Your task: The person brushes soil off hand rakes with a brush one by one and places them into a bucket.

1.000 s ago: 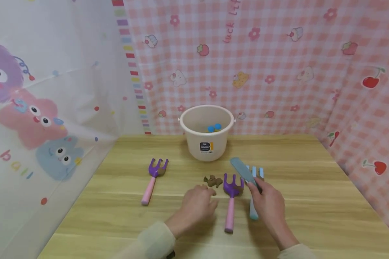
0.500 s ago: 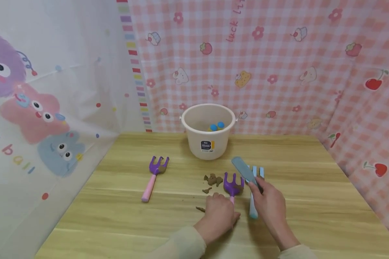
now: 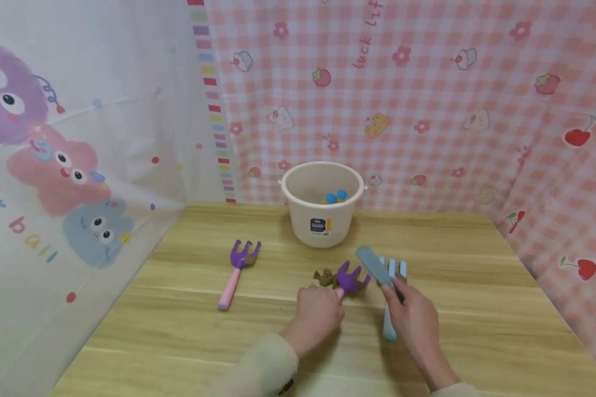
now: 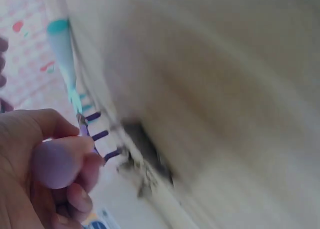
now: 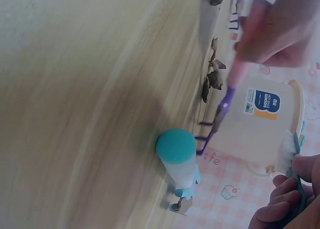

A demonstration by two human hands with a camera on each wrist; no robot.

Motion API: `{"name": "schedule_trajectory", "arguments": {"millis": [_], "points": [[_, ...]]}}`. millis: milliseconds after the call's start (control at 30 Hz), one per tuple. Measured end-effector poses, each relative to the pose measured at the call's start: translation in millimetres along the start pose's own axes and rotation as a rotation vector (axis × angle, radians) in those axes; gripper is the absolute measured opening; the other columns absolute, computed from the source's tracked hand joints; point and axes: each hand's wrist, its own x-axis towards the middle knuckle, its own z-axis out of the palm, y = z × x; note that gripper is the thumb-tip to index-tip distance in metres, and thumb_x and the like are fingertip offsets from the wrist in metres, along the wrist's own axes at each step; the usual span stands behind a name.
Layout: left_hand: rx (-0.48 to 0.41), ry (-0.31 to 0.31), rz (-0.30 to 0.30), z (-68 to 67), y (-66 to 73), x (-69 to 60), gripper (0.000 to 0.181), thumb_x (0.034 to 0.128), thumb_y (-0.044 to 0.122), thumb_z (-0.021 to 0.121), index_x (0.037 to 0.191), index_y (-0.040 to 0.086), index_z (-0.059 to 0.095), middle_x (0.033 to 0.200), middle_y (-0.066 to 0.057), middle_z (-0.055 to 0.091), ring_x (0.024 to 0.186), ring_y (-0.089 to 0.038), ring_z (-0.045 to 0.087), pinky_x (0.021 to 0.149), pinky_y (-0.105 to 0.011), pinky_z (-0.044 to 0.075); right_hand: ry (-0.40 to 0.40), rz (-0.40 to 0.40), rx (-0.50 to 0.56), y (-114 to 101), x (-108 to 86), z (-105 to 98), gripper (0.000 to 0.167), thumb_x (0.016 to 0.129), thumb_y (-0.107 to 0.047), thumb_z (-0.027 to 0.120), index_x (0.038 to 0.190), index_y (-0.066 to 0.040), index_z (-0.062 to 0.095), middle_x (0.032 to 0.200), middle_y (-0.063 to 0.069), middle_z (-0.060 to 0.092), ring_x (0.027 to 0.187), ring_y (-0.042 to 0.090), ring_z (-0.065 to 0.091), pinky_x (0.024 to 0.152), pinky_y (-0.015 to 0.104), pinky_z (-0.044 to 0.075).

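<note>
My left hand (image 3: 318,314) grips the pink handle of a purple rake (image 3: 349,280), its tines pointing up and right beside brown clumps (image 3: 324,277). The left wrist view shows the fingers curled round that handle (image 4: 55,161). My right hand (image 3: 416,315) pinches a blue-grey flat tool (image 3: 373,266), its blade slanting up to the left. Under and beside that tool, a light blue rake (image 3: 389,322) lies on the table, partly hidden by the right hand. In the right wrist view, the purple tines (image 5: 215,126) hang near the light blue rake's teal handle end (image 5: 176,146).
A cream bucket (image 3: 320,223) with blue and yellow things inside stands at the back middle. Another purple rake with a pink handle (image 3: 230,288) lies to the left on the wooden table (image 3: 169,342). Patterned cloths hang behind and at both sides.
My left hand moved right onto the rake's handle, took hold of it and came back left, tilting the rake. The right hand has stayed nearly still with its tool.
</note>
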Motion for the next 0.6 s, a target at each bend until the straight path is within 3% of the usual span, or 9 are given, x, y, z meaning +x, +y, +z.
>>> {"name": "schedule_trajectory", "arguments": {"millis": [100, 167, 233, 367, 467, 600], "points": [[-0.085, 0.063, -0.002, -4.5, -20.6, 0.3, 0.038, 0.0898, 0.039, 0.062, 0.063, 0.013, 0.058, 0.060, 0.001, 0.051, 0.057, -0.016, 0.047, 0.053, -0.030, 0.038, 0.014, -0.020, -0.007, 1.0, 1.1, -0.7, 0.041, 0.099, -0.028, 0.061, 0.128, 0.000, 0.063, 0.106, 0.023, 0.069, 0.077, 0.031, 0.062, 0.064, 0.047, 0.048], [-0.143, 0.119, 0.005, -4.6, -35.1, -6.1, 0.034, 0.0874, 0.035, 0.064, 0.063, 0.014, 0.056, 0.059, 0.001, 0.050, 0.056, -0.016, 0.046, 0.052, -0.030, 0.038, 0.007, -0.035, -0.009, 2.5, -0.9, 1.2, 0.040, 0.099, -0.028, 0.062, 0.127, 0.000, 0.064, 0.103, 0.022, 0.070, 0.076, 0.031, 0.062, 0.063, 0.048, 0.048], [-0.199, 0.181, 0.018, -5.8, -49.0, -16.5, 0.030, 0.0856, 0.032, 0.065, 0.063, 0.016, 0.053, 0.057, 0.002, 0.047, 0.054, -0.015, 0.044, 0.050, -0.030, 0.037, 0.006, -0.071, -0.009, 3.8, -2.6, 3.3, 0.039, 0.098, -0.027, 0.063, 0.126, 0.000, 0.065, 0.103, 0.020, 0.070, 0.079, 0.032, 0.065, 0.064, 0.048, 0.049], [-0.270, 0.295, 0.043, -9.0, -73.2, -42.7, 0.028, 0.0838, 0.026, 0.067, 0.064, 0.018, 0.049, 0.053, 0.006, 0.040, 0.051, -0.014, 0.039, 0.045, -0.028, 0.034, -0.001, -0.158, -0.013, 2.0, -4.2, 5.4, 0.037, 0.097, -0.025, 0.065, 0.125, -0.002, 0.067, 0.091, 0.014, 0.070, 0.070, 0.025, 0.061, 0.058, 0.042, 0.046], [-0.296, 0.322, 0.038, -9.7, -83.7, -56.9, 0.029, 0.0847, 0.025, 0.067, 0.064, 0.020, 0.048, 0.052, 0.008, 0.038, 0.050, -0.012, 0.037, 0.045, -0.026, 0.032, -0.010, -0.214, -0.008, -3.0, -3.5, 7.1, 0.036, 0.096, -0.023, 0.067, 0.124, -0.001, 0.067, 0.089, 0.010, 0.070, 0.067, 0.020, 0.056, 0.059, 0.040, 0.046], [-0.314, 0.331, 0.023, -7.0, -88.7, -62.6, 0.029, 0.0836, 0.022, 0.067, 0.063, 0.019, 0.047, 0.052, 0.009, 0.038, 0.049, -0.011, 0.036, 0.044, -0.025, 0.031, -0.027, -0.277, 0.008, -12.0, -3.6, 13.7, 0.033, 0.094, -0.019, 0.069, 0.121, -0.001, 0.069, 0.094, 0.011, 0.072, 0.071, 0.019, 0.058, 0.063, 0.042, 0.049]]}}
